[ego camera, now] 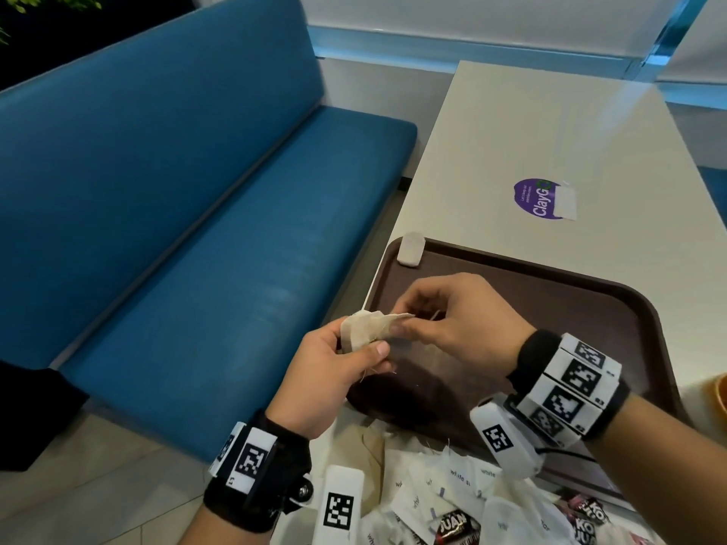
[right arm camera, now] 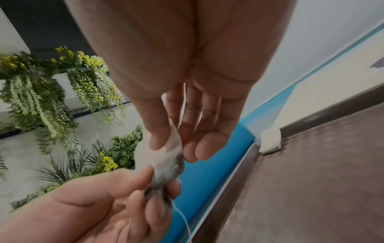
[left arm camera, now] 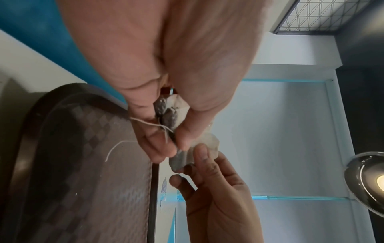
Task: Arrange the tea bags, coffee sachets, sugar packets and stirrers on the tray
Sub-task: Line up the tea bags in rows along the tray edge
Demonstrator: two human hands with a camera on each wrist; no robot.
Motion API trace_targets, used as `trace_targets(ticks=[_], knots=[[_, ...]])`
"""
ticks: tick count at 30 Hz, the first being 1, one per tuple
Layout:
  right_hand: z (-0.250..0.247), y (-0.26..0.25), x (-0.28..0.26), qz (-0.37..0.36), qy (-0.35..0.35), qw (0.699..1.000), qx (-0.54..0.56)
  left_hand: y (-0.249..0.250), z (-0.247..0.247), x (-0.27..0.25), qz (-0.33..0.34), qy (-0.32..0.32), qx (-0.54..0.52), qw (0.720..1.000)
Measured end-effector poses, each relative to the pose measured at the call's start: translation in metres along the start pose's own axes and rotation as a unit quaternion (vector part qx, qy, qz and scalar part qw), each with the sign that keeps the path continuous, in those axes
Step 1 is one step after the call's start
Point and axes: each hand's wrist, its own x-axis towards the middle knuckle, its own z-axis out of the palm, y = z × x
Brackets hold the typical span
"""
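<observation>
Both hands hold a crumpled clump of beige tea bags [ego camera: 369, 328] above the left rim of the brown tray [ego camera: 570, 308]. My left hand [ego camera: 362, 344] grips the clump's near end between thumb and curled fingers. My right hand [ego camera: 397, 320] pinches its far end. In the left wrist view the tea bags [left arm camera: 170, 111] trail a white string [left arm camera: 145, 123] over the tray [left arm camera: 83, 164]. In the right wrist view the right thumb and fingers pinch a tea bag [right arm camera: 168, 157]. One single tea bag [ego camera: 411, 249] lies in the tray's far left corner.
White sugar packets [ego camera: 452, 481] and dark coffee sachets [ego camera: 456, 525] lie piled at the table's near edge. A blue bench [ego camera: 196, 230] runs along the left. The white table [ego camera: 550, 131] carries a purple sticker [ego camera: 539, 198]. An orange object [ego camera: 722, 391] shows at the right edge.
</observation>
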Motion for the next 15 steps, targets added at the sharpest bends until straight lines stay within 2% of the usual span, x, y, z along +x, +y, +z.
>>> trace_targets(ticks=[4,7,10,13,15], knots=[[-0.006,0.004,0.013,0.01,0.048,0.999,0.003,-0.002,-0.006,0.004,-0.017,0.038,-0.025,0.999],[-0.015,0.01,0.035,0.008,0.119,0.99,-0.072,-0.002,-0.01,0.005,-0.026,0.058,-0.026,0.998],[-0.023,0.022,0.061,0.019,0.144,0.98,-0.139,-0.002,-0.011,0.005,-0.034,0.063,-0.023,0.997],[-0.026,0.04,0.083,0.082,0.08,0.981,-0.158,-0.003,-0.011,0.006,-0.043,0.063,-0.022,0.997],[-0.024,0.05,0.094,0.123,0.01,0.988,-0.098,-0.004,-0.01,0.007,-0.047,0.063,-0.015,0.997]])
